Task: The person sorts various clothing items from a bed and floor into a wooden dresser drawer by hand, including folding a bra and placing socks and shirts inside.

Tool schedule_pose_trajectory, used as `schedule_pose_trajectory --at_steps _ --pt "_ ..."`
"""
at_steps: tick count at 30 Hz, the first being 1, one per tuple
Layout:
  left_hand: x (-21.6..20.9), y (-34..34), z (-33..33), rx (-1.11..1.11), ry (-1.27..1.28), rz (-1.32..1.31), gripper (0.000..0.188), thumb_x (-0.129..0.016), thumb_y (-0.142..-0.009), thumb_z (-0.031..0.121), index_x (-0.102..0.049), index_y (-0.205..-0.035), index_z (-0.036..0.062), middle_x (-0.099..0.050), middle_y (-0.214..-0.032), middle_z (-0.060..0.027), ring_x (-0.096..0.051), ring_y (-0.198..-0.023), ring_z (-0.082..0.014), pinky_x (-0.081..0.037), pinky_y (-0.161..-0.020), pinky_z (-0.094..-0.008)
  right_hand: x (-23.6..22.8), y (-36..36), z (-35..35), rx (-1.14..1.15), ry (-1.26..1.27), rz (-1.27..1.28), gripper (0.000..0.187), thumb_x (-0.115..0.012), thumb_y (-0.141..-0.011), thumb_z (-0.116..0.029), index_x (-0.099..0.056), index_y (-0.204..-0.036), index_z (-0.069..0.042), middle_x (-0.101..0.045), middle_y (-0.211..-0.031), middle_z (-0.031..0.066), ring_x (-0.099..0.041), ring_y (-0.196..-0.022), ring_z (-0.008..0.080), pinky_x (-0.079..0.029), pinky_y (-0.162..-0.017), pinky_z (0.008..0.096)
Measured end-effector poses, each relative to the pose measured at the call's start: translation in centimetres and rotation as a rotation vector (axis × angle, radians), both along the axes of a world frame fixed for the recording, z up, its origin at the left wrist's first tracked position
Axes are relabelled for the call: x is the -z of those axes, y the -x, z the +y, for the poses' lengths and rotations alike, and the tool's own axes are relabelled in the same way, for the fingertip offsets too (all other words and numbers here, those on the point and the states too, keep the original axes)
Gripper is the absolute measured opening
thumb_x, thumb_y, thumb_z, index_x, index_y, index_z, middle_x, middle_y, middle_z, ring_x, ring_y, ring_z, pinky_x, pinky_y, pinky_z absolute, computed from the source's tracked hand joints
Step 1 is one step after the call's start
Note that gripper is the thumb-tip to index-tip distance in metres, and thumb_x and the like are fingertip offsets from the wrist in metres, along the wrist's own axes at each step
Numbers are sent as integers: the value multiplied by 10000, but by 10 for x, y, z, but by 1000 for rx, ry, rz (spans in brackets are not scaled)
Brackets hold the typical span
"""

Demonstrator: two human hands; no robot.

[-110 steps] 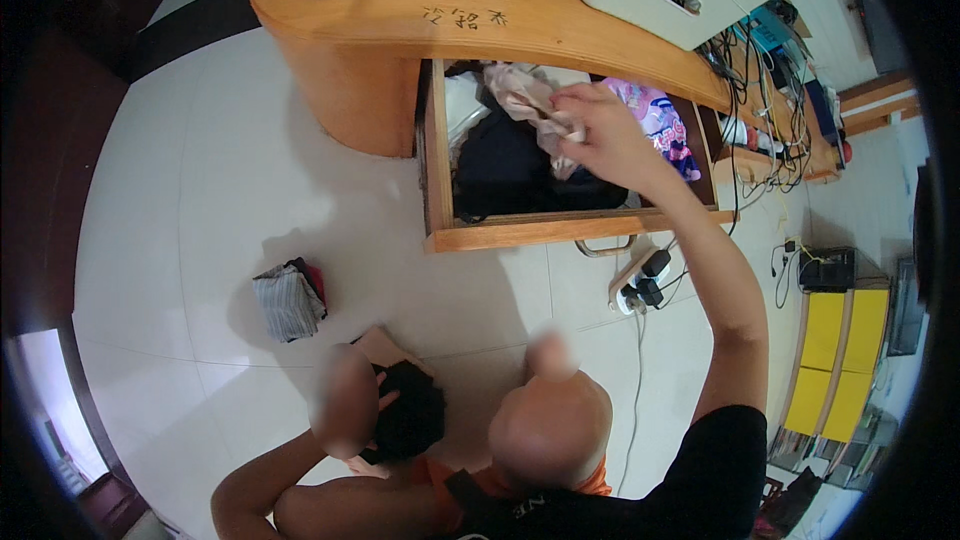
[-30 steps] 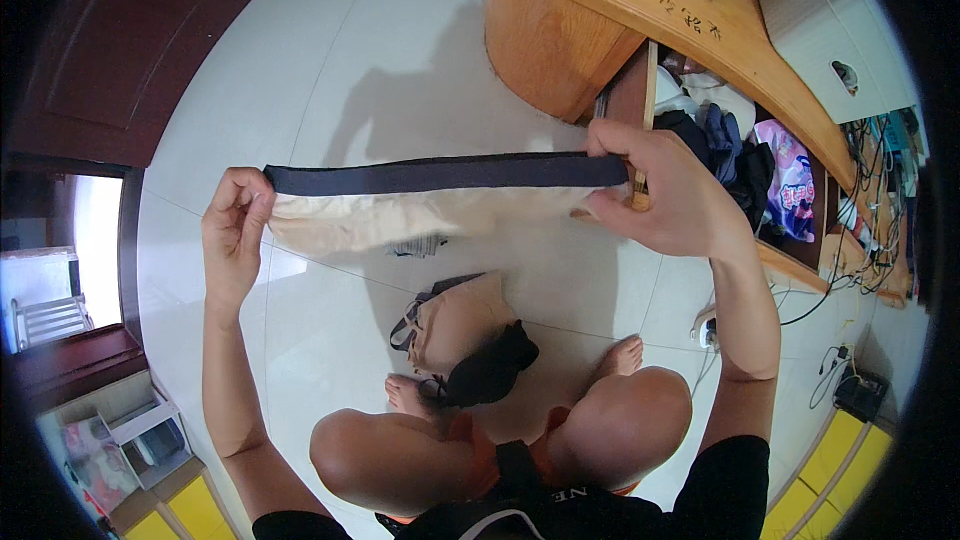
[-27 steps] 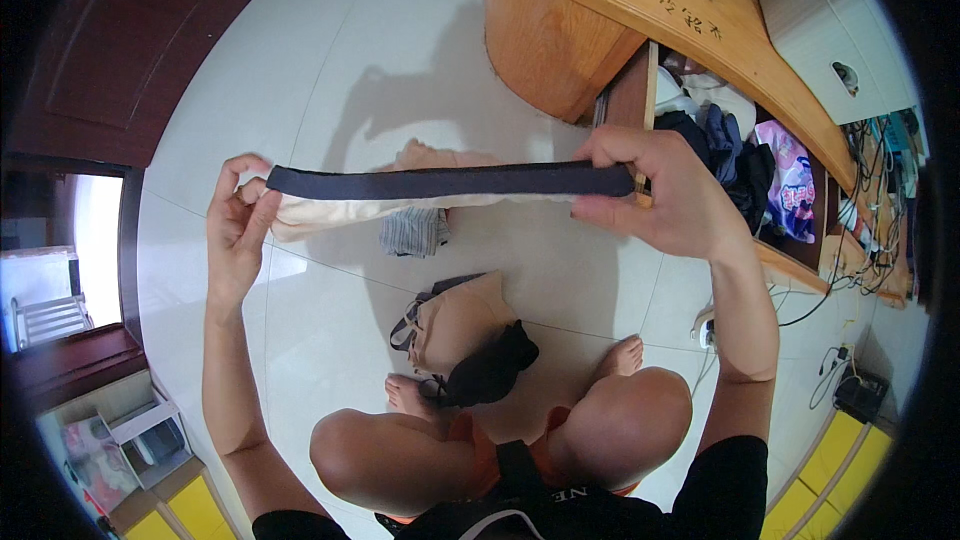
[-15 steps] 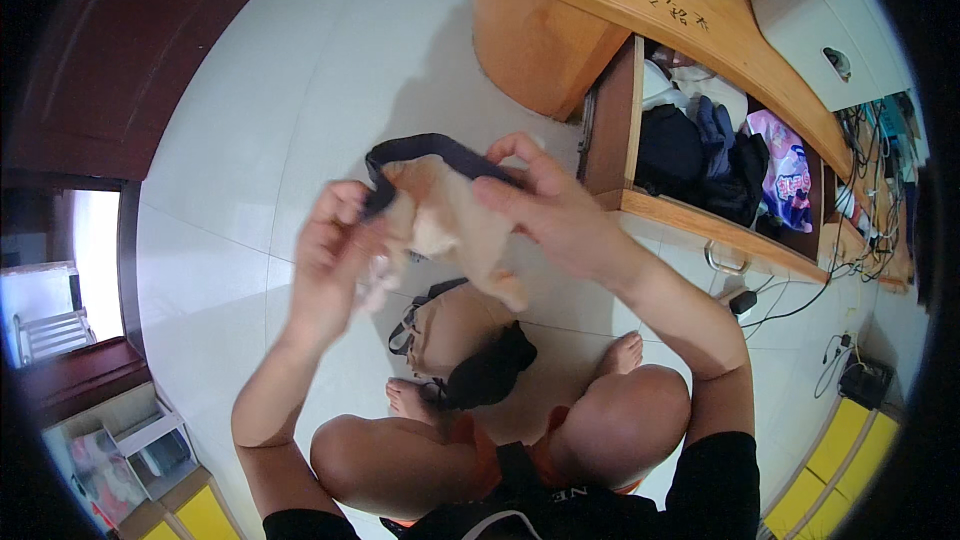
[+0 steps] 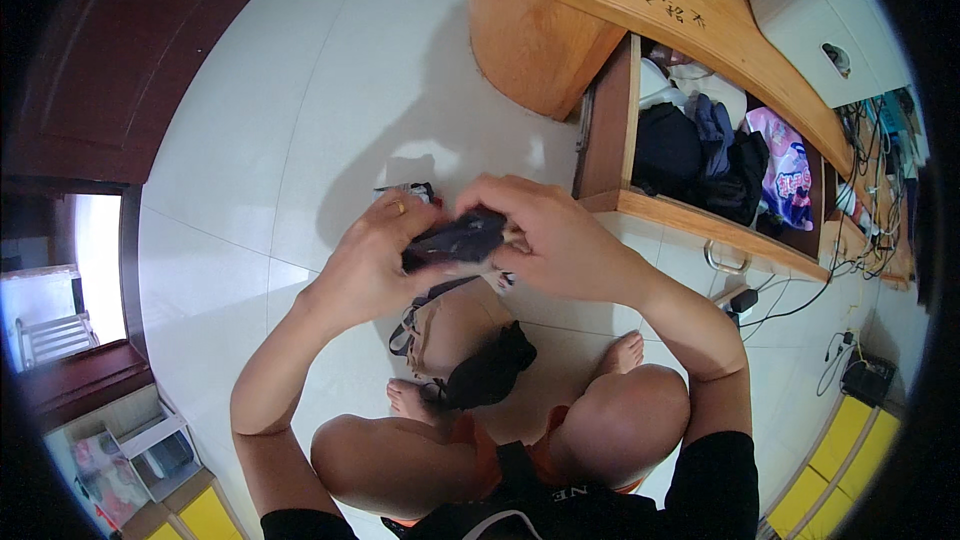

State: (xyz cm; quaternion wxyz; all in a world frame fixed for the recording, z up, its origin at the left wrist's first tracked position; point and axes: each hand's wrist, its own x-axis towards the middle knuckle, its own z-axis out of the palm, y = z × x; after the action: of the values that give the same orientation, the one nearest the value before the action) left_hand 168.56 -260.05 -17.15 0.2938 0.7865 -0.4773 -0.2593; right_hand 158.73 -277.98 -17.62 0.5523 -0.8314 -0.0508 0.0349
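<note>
Left hand (image 5: 368, 252) and right hand (image 5: 562, 240) both grasp a garment (image 5: 455, 240), thumbs and fingers gripping its opposite ends, held up above the floor (image 5: 230, 170) in front of the knees. Its gathering looks partway along: the cloth is bunched small between the palms, yet it is not laid down, and its final shape cannot be judged (motion blurs it). A striped bundle (image 5: 405, 190) lies on the floor just beyond the fingers, compact and apparently finished, though the left hand partly hides it. Nearer the feet, a beige garment (image 5: 460, 325) with dark straps and a black garment (image 5: 490, 370) lie loosely together, seemingly left for later. More remains in the open drawer (image 5: 720, 230): heaped dark clothes (image 5: 665, 145) and a shiny purple packet (image 5: 780, 165).

Dark, matte fabric shows most in the grip, with paler, thinner cloth at its edges. Smooth, rounded cups give the beige and black pieces a domed form. Glossy pale tiles spread below, while the wooden table (image 5: 545, 30) has a curved, warm-grained side, and the drawer's bent metal handle (image 5: 725, 258) catches the light.
</note>
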Motion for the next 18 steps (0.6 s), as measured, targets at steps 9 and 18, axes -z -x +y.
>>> schedule_pose_trajectory --at_steps 9,18 --pt "42 7 -2 -445 93 998 195 -440 -819 44 -530 -985 -7 -564 -844 -24 -523 -750 -96 -429 -673 -210 50 8 22 269 268 -194 284 -575 -747 -154 -414 -937 -17 -501 -890 156 -535 -849 321 -445 -659 396" --pt "21 32 -2 -531 407 1044 395 -519 -815 99 -353 -1168 41 -468 -1058 -60 -474 -1004 -170 -386 -863 -287 67 14 31 242 34 -233 378 -634 -708 -72 -431 -1021 -10 -449 -1021 138 -486 -967 261 -412 -824 353"
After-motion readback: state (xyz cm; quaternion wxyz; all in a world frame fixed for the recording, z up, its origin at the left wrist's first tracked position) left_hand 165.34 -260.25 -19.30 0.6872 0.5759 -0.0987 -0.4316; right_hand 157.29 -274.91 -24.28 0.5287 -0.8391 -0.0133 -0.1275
